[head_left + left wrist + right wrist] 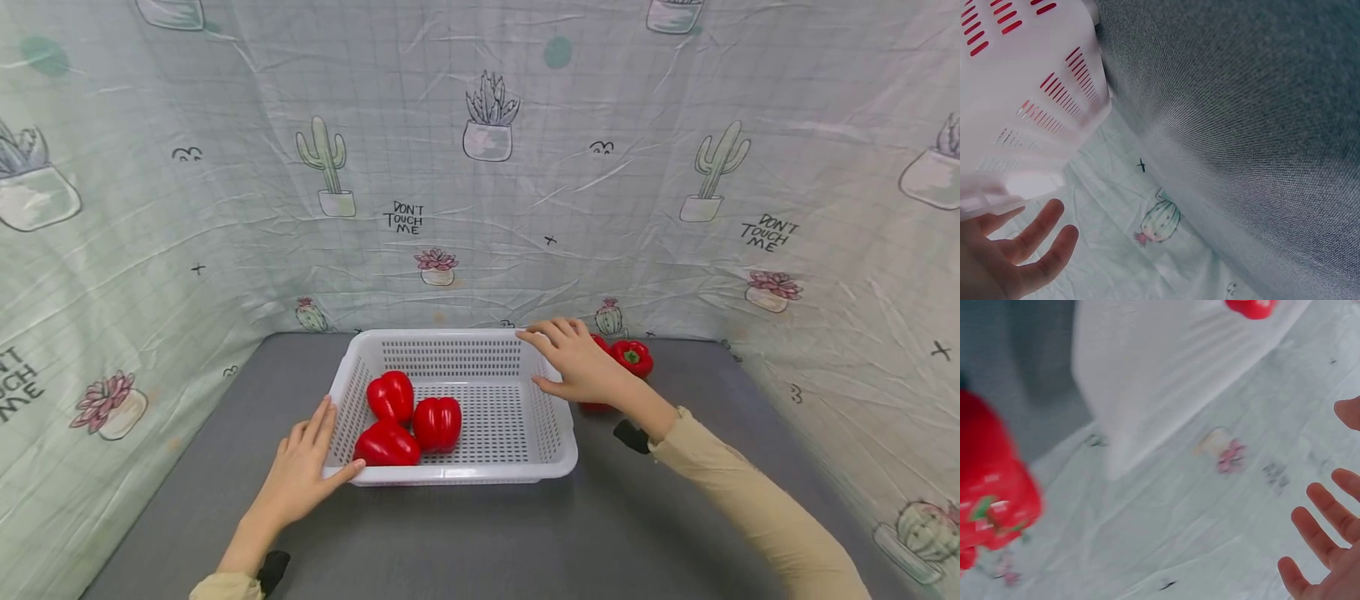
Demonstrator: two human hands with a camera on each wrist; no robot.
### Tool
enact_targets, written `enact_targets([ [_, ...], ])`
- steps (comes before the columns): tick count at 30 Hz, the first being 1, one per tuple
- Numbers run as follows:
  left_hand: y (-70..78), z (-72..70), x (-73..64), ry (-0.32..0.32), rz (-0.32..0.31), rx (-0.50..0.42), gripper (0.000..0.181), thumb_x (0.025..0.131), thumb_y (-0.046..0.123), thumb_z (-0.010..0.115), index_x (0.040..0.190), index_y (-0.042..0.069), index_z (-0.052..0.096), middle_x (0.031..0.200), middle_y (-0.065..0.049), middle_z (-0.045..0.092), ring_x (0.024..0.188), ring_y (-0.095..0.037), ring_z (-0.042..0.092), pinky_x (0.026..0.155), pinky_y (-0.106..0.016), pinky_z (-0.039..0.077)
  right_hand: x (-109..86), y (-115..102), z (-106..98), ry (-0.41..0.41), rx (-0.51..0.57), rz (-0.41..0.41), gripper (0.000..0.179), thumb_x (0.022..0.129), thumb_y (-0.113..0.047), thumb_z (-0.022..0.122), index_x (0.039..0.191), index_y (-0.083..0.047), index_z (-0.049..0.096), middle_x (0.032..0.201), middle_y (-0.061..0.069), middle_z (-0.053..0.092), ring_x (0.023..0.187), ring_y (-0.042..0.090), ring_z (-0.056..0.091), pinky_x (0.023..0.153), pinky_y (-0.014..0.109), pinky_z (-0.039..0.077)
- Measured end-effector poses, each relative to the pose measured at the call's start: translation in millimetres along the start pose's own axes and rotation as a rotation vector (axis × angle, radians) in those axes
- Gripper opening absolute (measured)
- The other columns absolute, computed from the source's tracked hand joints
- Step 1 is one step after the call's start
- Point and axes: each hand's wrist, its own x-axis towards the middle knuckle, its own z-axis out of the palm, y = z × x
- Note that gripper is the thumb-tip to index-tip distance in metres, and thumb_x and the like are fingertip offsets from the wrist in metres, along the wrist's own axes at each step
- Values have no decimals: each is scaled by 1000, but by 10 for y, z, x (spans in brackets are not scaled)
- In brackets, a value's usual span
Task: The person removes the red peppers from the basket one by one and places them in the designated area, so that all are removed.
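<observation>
A white plastic basket (491,475) with slotted walls holds three red bell peppers (437,423) at its left side. At the basket's front left corner, my left hand (300,467) rests against the rim, thumb on the front edge and fingers along the left side. The left wrist view shows those fingers (1047,231) loosely bent beside the rim. My right hand (581,362) is raised over the basket's right rim with fingers spread and nothing in them. Behind it on the table are more red bell peppers (632,357), partly hidden by the hand.
The basket stands on a dark grey table (465,542). A pale curtain (390,292) printed with potted cacti hangs around the back and both sides. In the right wrist view, red bell peppers (1000,481) show outside the basket wall (1147,381).
</observation>
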Motion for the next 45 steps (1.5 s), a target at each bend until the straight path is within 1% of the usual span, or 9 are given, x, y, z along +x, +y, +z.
enact_targets([
  [5,1,-3,6,-5,9,-8,94,73,55,60,139,-2,25,145,-19,21,112,-37,34,87,-59,32,251,-141,-36,-3,5,-40,61,77,-32,66,130,-13,43,120,6,50,108,23,42,88,46,33],
  [11,2,5,-6,-9,3,-11,94,72,54,61,139,-2,25,145,-19,21,113,-37,34,88,-59,32,500,-275,41,12,1,-69,57,79,-34,64,129,-15,44,119,3,50,108,20,42,87,43,34],
  [16,-7,7,-14,0,-3,-5,93,72,54,61,138,-2,26,145,-19,22,113,-37,34,88,-59,32,704,-394,166,12,18,-75,52,81,-33,60,127,-16,46,118,1,52,109,18,43,88,41,34],
  [21,-9,3,-17,3,-3,-13,93,72,54,61,138,-2,26,145,-19,22,112,-37,35,87,-59,32,848,-505,377,-2,18,-85,46,83,-34,57,125,-17,48,115,-2,55,105,16,44,88,39,34],
  [25,1,8,-20,-3,-8,-17,93,72,55,60,139,-1,25,145,-19,22,112,-36,35,87,-58,33,902,-581,561,-12,-14,-111,43,84,-36,56,123,-18,49,113,-3,55,104,16,45,86,39,35],
  [29,4,9,-15,-3,-11,-13,94,72,55,61,139,-1,25,145,-19,22,112,-36,35,87,-58,34,938,-655,697,-74,-55,-121,43,86,-40,53,123,-20,50,113,-3,55,104,15,45,87,38,36],
  [34,0,4,0,-2,-5,-7,94,72,55,60,139,-1,25,145,-19,21,112,-36,35,87,-58,34,941,-703,822,-173,-90,-120,44,87,-44,50,123,-19,52,114,-3,57,106,16,46,90,42,37],
  [37,-5,2,-1,-3,-3,-8,94,72,55,60,139,-1,25,145,-19,21,112,-36,35,87,-58,34,937,-707,907,-210,-131,-134,45,87,-48,48,120,-19,54,114,-3,58,105,17,46,94,46,36],
  [45,-7,10,-14,3,2,-9,94,72,55,60,139,-1,25,145,-19,22,112,-36,35,87,-58,33,906,-730,1058,-280,-209,-179,52,83,-61,42,115,-22,58,110,-2,59,106,18,47,97,48,35],
])
